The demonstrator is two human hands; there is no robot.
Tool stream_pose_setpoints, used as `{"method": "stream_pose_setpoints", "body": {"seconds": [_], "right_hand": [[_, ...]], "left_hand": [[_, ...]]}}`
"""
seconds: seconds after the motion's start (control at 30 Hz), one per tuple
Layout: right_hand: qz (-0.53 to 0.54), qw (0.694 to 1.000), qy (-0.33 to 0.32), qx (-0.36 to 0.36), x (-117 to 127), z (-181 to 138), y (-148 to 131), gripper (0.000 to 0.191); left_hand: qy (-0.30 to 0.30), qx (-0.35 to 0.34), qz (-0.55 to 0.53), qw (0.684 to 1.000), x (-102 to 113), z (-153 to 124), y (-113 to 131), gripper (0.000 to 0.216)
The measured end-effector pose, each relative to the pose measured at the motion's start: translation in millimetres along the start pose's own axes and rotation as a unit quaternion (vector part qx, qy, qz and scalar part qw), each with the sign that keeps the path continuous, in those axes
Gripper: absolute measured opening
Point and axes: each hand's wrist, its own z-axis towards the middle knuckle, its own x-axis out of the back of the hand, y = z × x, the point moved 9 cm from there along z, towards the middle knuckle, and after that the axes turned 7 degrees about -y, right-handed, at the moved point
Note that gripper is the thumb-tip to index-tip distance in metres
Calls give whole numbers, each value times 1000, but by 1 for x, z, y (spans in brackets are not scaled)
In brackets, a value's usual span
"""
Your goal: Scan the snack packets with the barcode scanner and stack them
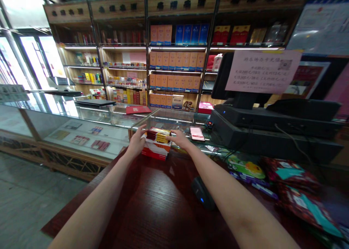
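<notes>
A stack of red, white and yellow cartons (pixel 156 143) sits at the far edge of the dark wooden counter (pixel 152 201). My left hand (pixel 136 141) presses against the stack's left side with fingers curled on it. My right hand (pixel 180 138) rests on the stack's right top edge, fingers closed over it. Both arms are stretched far forward.
A black scanner (pixel 203 192) lies on the counter near my right arm. Colourful packets (pixel 294 185) lie at the right. A black till with a screen (pixel 267 121) stands behind them. Glass display cases (pixel 81 127) run to the left, and shelves of cartons (pixel 176 69) line the back wall.
</notes>
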Motion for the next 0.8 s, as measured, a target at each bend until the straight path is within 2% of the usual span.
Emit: {"method": "stream_pose_setpoints", "body": {"seconds": [0.2, 0.4, 0.57, 0.7, 0.8], "right_hand": [[-1, 1000, -7, 0, -1, -3, 2, 50], [-6, 1000, -8, -11, 0, -4, 2, 69], [-4, 1000, -4, -11, 3, -5, 1, 71], [1, 1000, 8, -5, 10, -9, -1, 72], [6, 1000, 19, 1, 16, -17, -1, 65]], "left_hand": [[-1, -7, 14, 1000, -2, -1, 1, 75], [-3, -7, 14, 1000, -3, -1, 3, 75], [-3, -7, 18, 1000, -3, -2, 6, 75], [33, -18, 68, 997, 4, -4, 15, 74], [64, -22, 101, 993, 8, -6, 25, 70]]}}
